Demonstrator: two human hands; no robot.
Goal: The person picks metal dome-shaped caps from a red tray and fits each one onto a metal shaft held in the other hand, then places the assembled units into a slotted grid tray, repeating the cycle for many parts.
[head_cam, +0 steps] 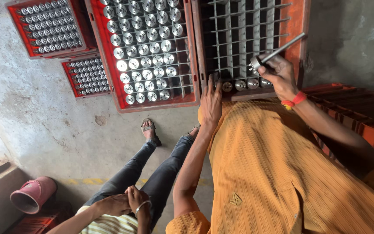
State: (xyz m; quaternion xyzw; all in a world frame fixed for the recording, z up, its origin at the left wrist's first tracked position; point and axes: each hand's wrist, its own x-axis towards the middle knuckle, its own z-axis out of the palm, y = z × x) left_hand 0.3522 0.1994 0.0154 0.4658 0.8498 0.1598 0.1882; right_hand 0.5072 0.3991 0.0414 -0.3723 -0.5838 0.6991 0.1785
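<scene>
Steel by the look of it: the shafted part (270,55) in the right hand (278,74) is a bright metal piece with a thick round head and a long thin rod that slants up and to the right over the red crate (297,26). It will probably feel dense for its bulk, rigid, hard to hurt by squeezing, and possibly slick on its polished faces, so the stubby head looks a better place to take it than the narrow rod. That is where the grip sits now: the fingers are wrapped around the head end, thumb side up, with the rod sticking free beyond the knuckles. The part hangs above the crate's grey divider grid (239,34), just over the near row of cells, where a few like parts (240,85) already stand with heads up. The left hand (211,102) lies flat, fingers spread and grasping nothing, on the crate's near edge beside those parts. A neighbouring crate (146,52) is full of such heads. Another person's clasped hands (126,203) rest well apart, lower down
</scene>
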